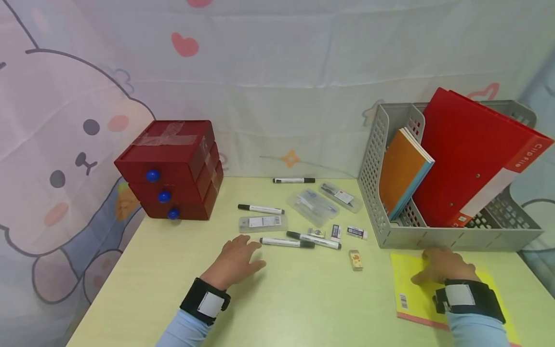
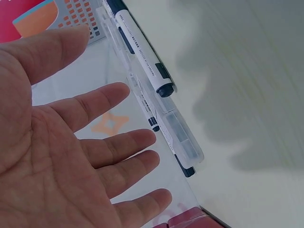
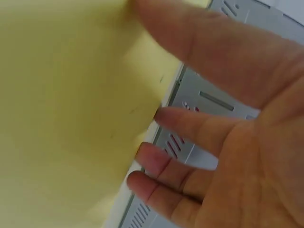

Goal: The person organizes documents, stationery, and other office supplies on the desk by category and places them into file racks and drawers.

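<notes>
My left hand [image 1: 236, 262] hovers over the table with its fingers spread, holding nothing. Just beyond its fingertips lie a white marker [image 1: 286, 242] and a clear flat case [image 1: 262, 222]; the left wrist view has a marker [image 2: 142, 52] past the fingers too. On the right, my right hand [image 1: 446, 266] is over a yellow booklet [image 1: 407, 299] lying flat before the grey organizer. In the right wrist view the thumb touches the yellow cover [image 3: 71, 118], and the other fingertips are at its far edge. The wrist and sleeve hide part of the booklet.
A grey organizer [image 1: 459, 239] holds a red clip file [image 1: 459, 154] and several notebooks [image 1: 401, 168]. At the left stands a red three-drawer box [image 1: 169, 168] with blue knobs. Between them lie more markers [image 1: 262, 209], clear cases [image 1: 313, 206] and several small erasers [image 1: 355, 260].
</notes>
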`<action>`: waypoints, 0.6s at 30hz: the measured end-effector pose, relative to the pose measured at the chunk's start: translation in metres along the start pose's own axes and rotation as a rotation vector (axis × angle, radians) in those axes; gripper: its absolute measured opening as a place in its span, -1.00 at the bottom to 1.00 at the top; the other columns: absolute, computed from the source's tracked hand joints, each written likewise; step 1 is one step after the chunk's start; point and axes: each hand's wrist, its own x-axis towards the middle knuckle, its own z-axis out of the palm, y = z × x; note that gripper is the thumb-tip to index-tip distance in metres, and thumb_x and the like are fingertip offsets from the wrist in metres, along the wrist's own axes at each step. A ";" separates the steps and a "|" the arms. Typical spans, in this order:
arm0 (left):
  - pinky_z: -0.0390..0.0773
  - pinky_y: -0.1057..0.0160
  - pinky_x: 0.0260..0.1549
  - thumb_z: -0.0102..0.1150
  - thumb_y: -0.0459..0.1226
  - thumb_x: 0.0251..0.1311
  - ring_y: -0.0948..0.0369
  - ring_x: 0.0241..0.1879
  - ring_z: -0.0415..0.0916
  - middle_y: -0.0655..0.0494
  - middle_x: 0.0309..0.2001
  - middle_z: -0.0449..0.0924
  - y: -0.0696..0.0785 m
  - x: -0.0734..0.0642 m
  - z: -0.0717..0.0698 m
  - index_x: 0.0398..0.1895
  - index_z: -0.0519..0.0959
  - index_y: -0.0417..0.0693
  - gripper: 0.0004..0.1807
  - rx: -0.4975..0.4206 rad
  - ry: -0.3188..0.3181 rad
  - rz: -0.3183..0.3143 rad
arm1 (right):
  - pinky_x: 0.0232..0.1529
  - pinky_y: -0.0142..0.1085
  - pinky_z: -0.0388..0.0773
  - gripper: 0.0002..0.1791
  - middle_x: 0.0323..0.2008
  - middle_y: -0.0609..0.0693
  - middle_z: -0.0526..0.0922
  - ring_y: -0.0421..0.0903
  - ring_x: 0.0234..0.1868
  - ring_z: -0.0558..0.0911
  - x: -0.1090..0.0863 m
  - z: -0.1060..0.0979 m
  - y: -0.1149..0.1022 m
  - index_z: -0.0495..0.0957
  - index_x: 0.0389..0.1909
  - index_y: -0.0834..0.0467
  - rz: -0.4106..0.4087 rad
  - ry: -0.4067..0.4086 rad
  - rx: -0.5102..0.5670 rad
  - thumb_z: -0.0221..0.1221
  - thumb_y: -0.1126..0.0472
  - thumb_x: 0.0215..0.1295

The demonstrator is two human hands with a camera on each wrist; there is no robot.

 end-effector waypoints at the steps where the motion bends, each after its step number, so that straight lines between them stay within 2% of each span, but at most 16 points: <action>1: 0.17 -0.22 0.30 0.28 -0.11 0.28 -0.19 0.31 0.26 -0.30 0.25 0.40 0.000 0.000 0.000 0.18 0.55 -0.23 -0.50 -0.001 0.001 0.001 | -0.06 0.40 0.36 0.07 -0.01 0.50 0.44 0.38 -0.14 0.46 -0.002 -0.001 -0.002 0.38 0.20 0.45 0.002 0.002 -0.003 0.51 -0.23 -0.19; 5: 0.17 -0.22 0.30 0.28 -0.11 0.28 -0.19 0.31 0.27 -0.31 0.25 0.39 0.000 -0.001 0.000 0.18 0.55 -0.23 -0.50 -0.007 0.004 0.002 | -0.14 0.27 0.46 -0.02 -0.16 0.40 0.51 0.25 -0.24 0.49 -0.007 -0.003 -0.008 0.43 0.12 0.46 0.007 0.004 -0.001 0.48 -0.22 -0.11; 10: 0.17 -0.22 0.30 0.27 -0.11 0.28 -0.20 0.31 0.27 -0.30 0.25 0.39 -0.001 -0.001 -0.001 0.18 0.55 -0.22 -0.50 -0.009 0.002 0.004 | -0.23 0.09 0.56 -0.01 -0.25 0.31 0.54 0.15 -0.30 0.52 -0.008 -0.003 -0.009 0.40 0.03 0.52 0.031 -0.004 0.008 0.48 -0.23 -0.12; 14: 0.18 -0.21 0.30 0.28 -0.10 0.28 -0.19 0.31 0.27 -0.29 0.25 0.40 0.000 0.000 -0.001 0.18 0.55 -0.22 -0.50 -0.001 0.001 0.000 | -0.23 0.08 0.57 0.02 -0.27 0.29 0.55 0.15 -0.31 0.52 -0.005 -0.002 -0.007 0.37 0.04 0.52 0.058 -0.014 0.027 0.48 -0.25 -0.14; 18: 0.19 -0.20 0.29 0.28 -0.10 0.27 -0.17 0.30 0.28 -0.27 0.24 0.41 0.001 0.001 -0.001 0.18 0.55 -0.21 -0.49 0.001 -0.001 -0.004 | -0.21 0.13 0.54 0.06 -0.24 0.31 0.55 0.17 -0.30 0.52 0.000 0.001 -0.003 0.37 0.09 0.51 0.049 -0.012 0.031 0.48 -0.28 -0.16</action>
